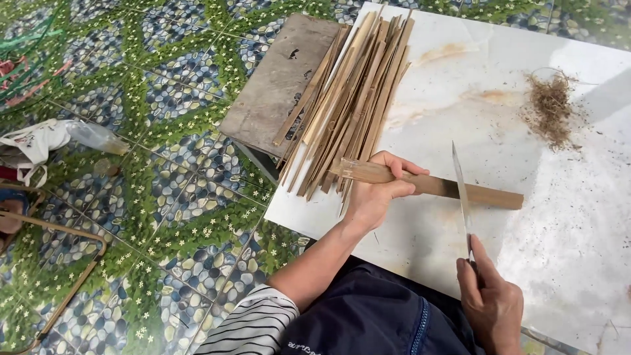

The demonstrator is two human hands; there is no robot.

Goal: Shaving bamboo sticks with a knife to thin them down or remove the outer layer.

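My left hand (376,190) grips a flat bamboo strip (490,194) that lies across the white marble-like slab (578,217). My right hand (490,304) holds the handle of a long thin knife (460,190); its blade stands edge-down over the strip, just right of my left hand's fingers. Behind my left hand rests a pile of split bamboo strips (348,98), fanned out across the slab's left edge.
A grey wooden board (276,82) lies under the pile's far end, off the slab. Brown bamboo shavings (551,108) sit at the slab's far right. A white cloth (36,141) and a bent frame (59,230) lie on the patterned tile floor (171,217).
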